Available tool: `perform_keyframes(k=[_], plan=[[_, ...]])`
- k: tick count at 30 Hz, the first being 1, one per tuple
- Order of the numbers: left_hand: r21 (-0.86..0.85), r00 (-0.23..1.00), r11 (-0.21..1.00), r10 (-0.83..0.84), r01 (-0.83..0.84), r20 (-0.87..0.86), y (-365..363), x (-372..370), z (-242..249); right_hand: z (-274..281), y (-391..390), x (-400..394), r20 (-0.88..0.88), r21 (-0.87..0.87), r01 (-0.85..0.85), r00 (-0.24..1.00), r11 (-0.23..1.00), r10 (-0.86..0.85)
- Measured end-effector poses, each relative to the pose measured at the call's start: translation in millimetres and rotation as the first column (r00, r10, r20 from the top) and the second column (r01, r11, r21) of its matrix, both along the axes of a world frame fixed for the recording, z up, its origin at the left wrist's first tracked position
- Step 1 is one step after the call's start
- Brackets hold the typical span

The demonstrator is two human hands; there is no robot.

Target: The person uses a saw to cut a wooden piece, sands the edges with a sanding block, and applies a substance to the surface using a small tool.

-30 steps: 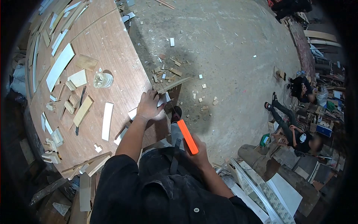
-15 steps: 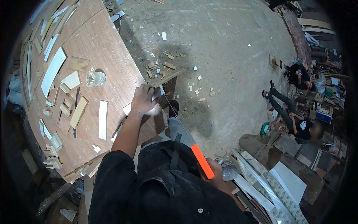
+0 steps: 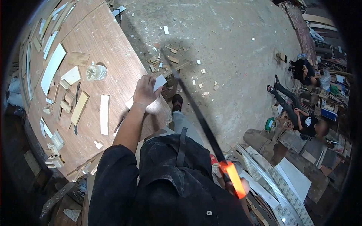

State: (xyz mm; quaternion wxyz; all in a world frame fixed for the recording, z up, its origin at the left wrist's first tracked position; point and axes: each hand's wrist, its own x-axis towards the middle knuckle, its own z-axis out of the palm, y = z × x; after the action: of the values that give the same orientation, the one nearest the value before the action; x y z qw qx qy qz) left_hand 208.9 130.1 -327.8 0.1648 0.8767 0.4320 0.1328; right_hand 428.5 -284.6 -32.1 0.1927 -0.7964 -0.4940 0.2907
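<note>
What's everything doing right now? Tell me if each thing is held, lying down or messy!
White piece: held at the edge of the table
Left hand: closed on the white piece
Saw: held, blade apart from the white piece
Right hand: closed around the saw's orange handle
Table: strewn with pieces
Curved white strip: lying on the table
Floor: littered with offcuts

A grey floor (image 3: pixel 233 86) lies — partly shadowed — beside the brown table (image 3: pixel 102 41).
</note>
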Motion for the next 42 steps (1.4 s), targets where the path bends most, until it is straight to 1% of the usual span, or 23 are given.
perform_keyframes(k=[1, 2, 3, 4, 6, 8, 9, 10, 11, 12, 13, 14, 16, 18, 20, 23, 25, 28, 31, 33, 36, 40, 42], plan=[[0.004, 1.000, 1.000, 0.003, -0.003, -0.001, 0, 0, 2, 4, 24, 4, -0.228, 0.022, 0.182, 0.958, 0.983, -0.173], [-0.022, 0.999, 1.000, 0.004, -0.003, 0.050, -1, -1, 3, 14, 83, -10, 0.037, 0.268, 0.023, 0.999, 0.963, -0.034], [-0.043, 0.995, 0.999, 0.009, -0.004, 0.103, 1, 0, 4, 9, 110, -15, 0.046, 0.261, 0.018, 0.998, 0.965, -0.031], [-0.040, 0.995, 0.999, 0.020, -0.016, 0.101, 0, 0, 7, 4, 129, -17, 0.054, 0.249, 0.011, 0.998, 0.968, -0.026], [-0.013, 0.991, 1.000, 0.029, -0.028, 0.134, 0, 1, 12, -28, 159, -19, -0.066, 0.216, 0.078, 0.996, 0.973, -0.065], [-0.022, 0.993, 0.999, 0.039, -0.037, 0.115, 3, 1, 10, -60, 181, -18, -0.178, 0.193, 0.036, 0.984, 0.981, -0.001], [-0.096, 0.995, 0.995, 0.039, -0.031, 0.090, 3, 1, 13, -67, 195, -22, -0.180, 0.190, 0.032, 0.984, 0.981, 0.003], [-0.168, 0.997, 0.985, 0.038, -0.027, 0.065, 4, 1, 13, -74, 210, -27, -0.213, 0.121, 0.072, 0.976, 0.990, -0.045], [-0.174, 0.997, 0.984, 0.045, -0.034, 0.061, 3, 0, 11, -81, 221, -32, -0.243, 0.046, 0.109, 0.965, 0.993, -0.095], [-0.133, 0.996, 0.991, 0.032, -0.021, 0.088, 2, 0, 8, -89, 228, -36, -0.247, 0.038, 0.105, 0.965, 0.994, -0.092], [-0.087, 0.993, 0.996, 0.018, -0.008, 0.116, 3, 0, 5, -100, 233, -39, -0.323, 0.056, 0.124, 0.941, 0.991, -0.100], [-0.092, 0.993, 0.996, 0.024, -0.013, 0.112, 4, 0, 2, -109, 237, -40, -0.397, 0.070, 0.145, 0.912, 0.987, -0.106], [-0.015, 0.993, 1.000, 0.009, -0.008, 0.116, 2, -1, -2, -119, 241, -42, -0.396, 0.067, 0.110, 0.915, 0.992, -0.075], [-0.014, 0.995, 1.000, 0.020, -0.019, 0.102, 1, -2, -3, -126, 245, -43, -0.386, 0.110, 0.087, 0.922, 0.990, -0.038], [-0.010, 0.996, 1.000, 0.030, -0.030, 0.087, 1, -1, -1, -129, 245, -43, -0.400, 0.094, 0.080, 0.916, 0.992, -0.036], [-0.038, 0.998, 0.999, 0.033, -0.031, 0.060, 1, -2, -1, -131, 247, -45, -0.433, 0.076, 0.083, 0.900, 0.994, -0.042], [-0.087, 0.998, 0.996, 0.036, -0.032, 0.042, 2, -1, 1, -129, 250, -46, -0.447, 0.069, 0.095, 0.893, 0.993, -0.054], [-0.040, 0.999, 0.999, 0.031, -0.029, 0.043, 2, 0, 6, -128, 252, -46, -0.454, 0.061, 0.103, 0.889, 0.993, -0.064], [-0.095, 0.998, 0.995, 0.029, -0.025, 0.047, 4, 0, 7, -131, 253, -46, -0.460, 0.109, 0.102, 0.887, 0.989, -0.041], [-0.122, 0.999, 0.992, 0.031, -0.028, 0.027, 5, 0, 11, -123, 254, -49, -0.444, 0.034, 0.083, 0.894, 0.996, -0.060], [-0.147, 1.000, 0.989, 0.024, -0.022, 0.009, 5, 0, 12, -116, 258, -56, -0.419, 0.005, 0.066, 0.906, 0.998, -0.058], [-0.152, 1.000, 0.988, -0.020, 0.021, 0.006, 8, -1, 14, -110, 267, -58, -0.424, 0.027, 0.075, 0.904, 0.997, -0.057], [-0.166, 1.000, 0.986, -0.018, 0.020, 0.016, 8, -1, 18, -107, 273, -57, -0.411, 0.006, 0.074, 0.909, 0.997, -0.065]])
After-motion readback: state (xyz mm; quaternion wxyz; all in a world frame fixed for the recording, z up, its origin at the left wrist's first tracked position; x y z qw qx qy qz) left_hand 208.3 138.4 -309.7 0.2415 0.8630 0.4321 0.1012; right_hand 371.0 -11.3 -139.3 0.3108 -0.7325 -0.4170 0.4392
